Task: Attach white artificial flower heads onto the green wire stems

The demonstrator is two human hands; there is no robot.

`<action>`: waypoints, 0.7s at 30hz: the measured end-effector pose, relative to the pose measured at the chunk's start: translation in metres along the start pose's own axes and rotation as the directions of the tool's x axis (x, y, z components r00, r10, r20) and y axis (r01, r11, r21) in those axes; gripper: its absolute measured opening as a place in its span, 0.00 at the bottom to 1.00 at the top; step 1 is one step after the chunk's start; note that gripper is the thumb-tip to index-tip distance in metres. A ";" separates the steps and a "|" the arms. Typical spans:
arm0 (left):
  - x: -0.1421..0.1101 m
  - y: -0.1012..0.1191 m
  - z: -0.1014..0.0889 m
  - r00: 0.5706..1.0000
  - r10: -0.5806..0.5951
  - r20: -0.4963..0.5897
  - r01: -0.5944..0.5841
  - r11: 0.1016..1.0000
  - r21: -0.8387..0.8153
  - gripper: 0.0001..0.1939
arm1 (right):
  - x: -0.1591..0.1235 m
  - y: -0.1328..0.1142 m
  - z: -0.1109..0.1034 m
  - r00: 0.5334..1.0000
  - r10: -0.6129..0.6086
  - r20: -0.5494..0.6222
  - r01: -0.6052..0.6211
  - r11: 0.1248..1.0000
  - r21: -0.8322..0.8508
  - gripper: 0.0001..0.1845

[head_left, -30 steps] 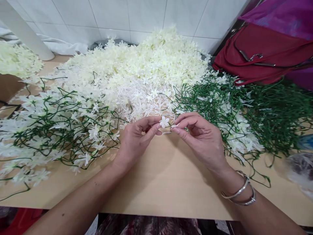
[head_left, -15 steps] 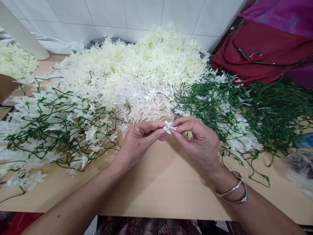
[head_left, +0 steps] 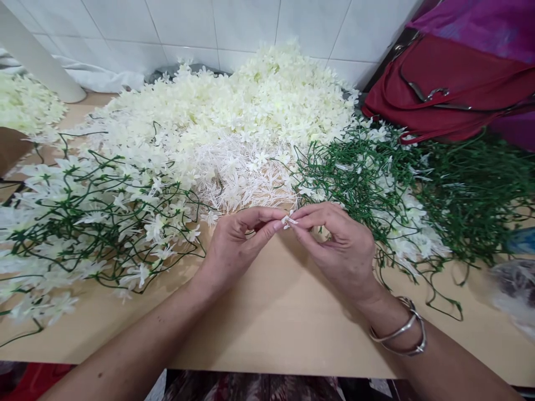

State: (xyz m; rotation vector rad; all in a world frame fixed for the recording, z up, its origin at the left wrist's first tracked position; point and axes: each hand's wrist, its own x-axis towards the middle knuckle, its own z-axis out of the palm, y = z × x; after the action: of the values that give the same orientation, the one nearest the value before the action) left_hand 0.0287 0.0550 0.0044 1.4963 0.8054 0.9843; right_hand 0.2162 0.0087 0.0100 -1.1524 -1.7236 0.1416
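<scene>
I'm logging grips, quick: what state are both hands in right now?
Left hand: closed, pinching a small white flower.
Right hand: closed, pinching the same flower from the other side.

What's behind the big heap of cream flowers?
Behind the cream flower heap rises a white tiled wall; something grey peeks out at its back left. The flowers cover the rest, so I can't identify it.

Seems to be a workroom for artificial flowers; shows it by white blossoms (head_left: 288,92) and green stems (head_left: 472,192), heaped on a plain table (head_left: 259,312) before a tiled wall (head_left: 184,22) (also with a red bag (head_left: 480,83)).
</scene>
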 end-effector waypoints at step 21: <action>-0.004 -0.001 0.003 0.969 0.245 0.023 -0.246 0.959 0.144 0.05 | -0.005 -0.002 0.003 0.994 0.072 -0.081 -0.067 0.996 0.060 0.10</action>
State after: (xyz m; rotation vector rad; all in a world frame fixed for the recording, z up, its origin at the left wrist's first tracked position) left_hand 0.0291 0.0501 0.0028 1.7552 0.7113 1.1236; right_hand 0.2129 0.0055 0.0066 -1.1609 -1.5977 0.1818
